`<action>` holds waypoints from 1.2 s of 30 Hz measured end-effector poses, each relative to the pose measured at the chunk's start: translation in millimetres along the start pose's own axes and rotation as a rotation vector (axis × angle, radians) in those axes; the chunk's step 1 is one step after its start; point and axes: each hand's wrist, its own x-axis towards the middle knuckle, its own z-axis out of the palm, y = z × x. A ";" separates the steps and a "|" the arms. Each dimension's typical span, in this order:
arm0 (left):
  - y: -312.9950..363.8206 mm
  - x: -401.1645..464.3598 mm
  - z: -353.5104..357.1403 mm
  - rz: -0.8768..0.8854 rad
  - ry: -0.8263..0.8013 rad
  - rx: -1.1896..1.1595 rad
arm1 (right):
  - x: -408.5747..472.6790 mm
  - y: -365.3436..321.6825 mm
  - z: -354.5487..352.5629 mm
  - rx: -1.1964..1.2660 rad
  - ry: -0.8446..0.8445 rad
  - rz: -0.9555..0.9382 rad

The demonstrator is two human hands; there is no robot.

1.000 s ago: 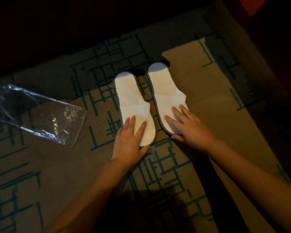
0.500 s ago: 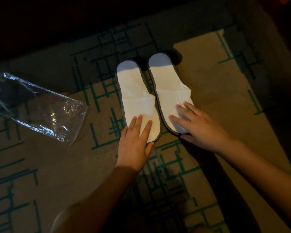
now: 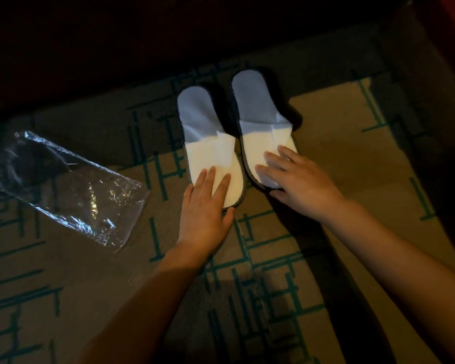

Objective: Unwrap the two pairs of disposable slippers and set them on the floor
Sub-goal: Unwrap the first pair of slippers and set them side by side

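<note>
Lying left of slippers: clear wrapper.

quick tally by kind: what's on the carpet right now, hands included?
White slippers: 2, side by side (left slipper, right slipper)
Clear plastic wrapper: 1, lying apart from the slippers (wrapper)
Hands: 2, each flat on a slipper's toe end (left hand, right hand)
Total: 5

left hand: fingers flat | right hand: fingers spread, flat
</note>
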 end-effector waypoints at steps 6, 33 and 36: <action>-3.2 -9.0 1.4 -0.042 0.042 -0.050 | -11.9 -7.4 7.0 0.013 0.074 0.024; -10.8 19.4 -4.0 -0.070 0.096 -0.052 | 4.2 -2.6 5.7 0.042 0.115 -0.012; -10.3 18.4 -3.8 -0.068 0.085 -0.052 | 3.7 -2.6 5.1 0.033 0.120 -0.014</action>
